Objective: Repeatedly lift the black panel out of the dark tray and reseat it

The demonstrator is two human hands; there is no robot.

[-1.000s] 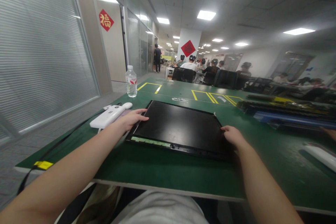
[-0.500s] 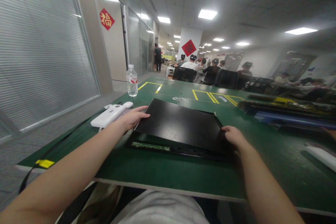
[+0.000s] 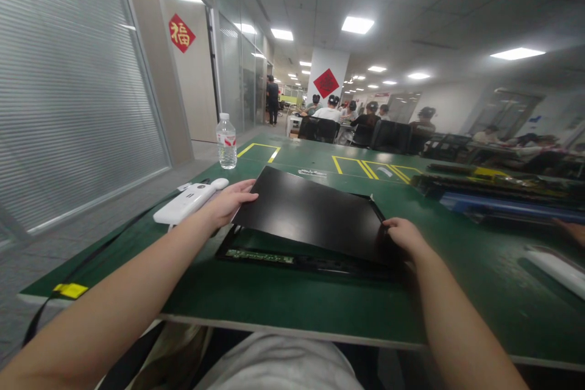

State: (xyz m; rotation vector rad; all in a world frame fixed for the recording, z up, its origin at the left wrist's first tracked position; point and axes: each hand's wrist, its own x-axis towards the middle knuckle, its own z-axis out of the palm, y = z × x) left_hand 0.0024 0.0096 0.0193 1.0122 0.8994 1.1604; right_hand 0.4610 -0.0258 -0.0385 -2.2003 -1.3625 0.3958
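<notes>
A thin, flat black screen panel (image 3: 306, 207) is tilted over a black frame (image 3: 223, 248) on the green table, its left side raised higher than its right. My left hand (image 3: 231, 202) is closed on the panel's left edge, thumb on top. At the right edge my right hand (image 3: 402, 233) pinches the panel; whether it also touches the frame I cannot tell. A green circuit board strip (image 3: 258, 256) shows along the frame's near side. The panel hides most of the frame's inside.
Left of the panel lie a white handheld device (image 3: 187, 202) and a water bottle (image 3: 226, 143) standing upright. Dark strips and a blue strip (image 3: 503, 206) are piled at right, near a white object (image 3: 555, 268) and part of another person's hand (image 3: 571, 230). Yellow tape marks the table (image 3: 292, 311).
The panel's left side has risen a little, so more of the frame's near left corner shows. Both hands keep their hold. The whole view has shifted slightly.
</notes>
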